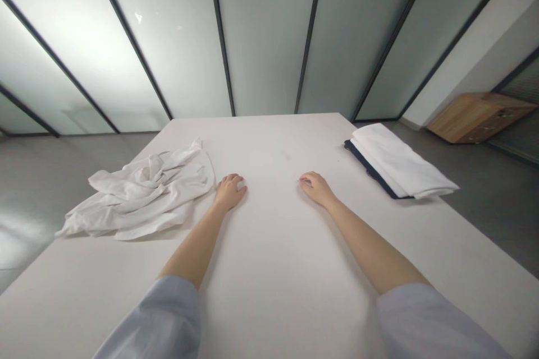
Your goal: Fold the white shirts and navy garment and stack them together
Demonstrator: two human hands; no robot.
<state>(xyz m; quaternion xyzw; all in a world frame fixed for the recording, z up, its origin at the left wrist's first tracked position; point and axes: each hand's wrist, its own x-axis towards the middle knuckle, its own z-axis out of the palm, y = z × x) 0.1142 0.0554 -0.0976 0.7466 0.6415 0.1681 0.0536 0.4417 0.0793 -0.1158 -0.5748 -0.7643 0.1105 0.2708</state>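
Observation:
My left hand (231,190) rests on the white table (269,269), palm down, fingers loosely bent and the thumb apart, holding nothing. Just to its left lies a crumpled heap of white cloth (155,190), close to my wrist and spread toward the table's left edge. My right hand (316,187) lies across from it on the bare tabletop, its fingers lightly curved with a gap to the thumb and nothing visible between them. Farther right is a folded white cloth (400,160) on top of a folded dark navy cloth (374,171).
The folded stack reaches the table's right edge, and one white corner overhangs it. Behind the table stands a frosted glass partition (269,39) with dark frames. A wooden cabinet (475,116) is on the grey floor (484,202) at the right.

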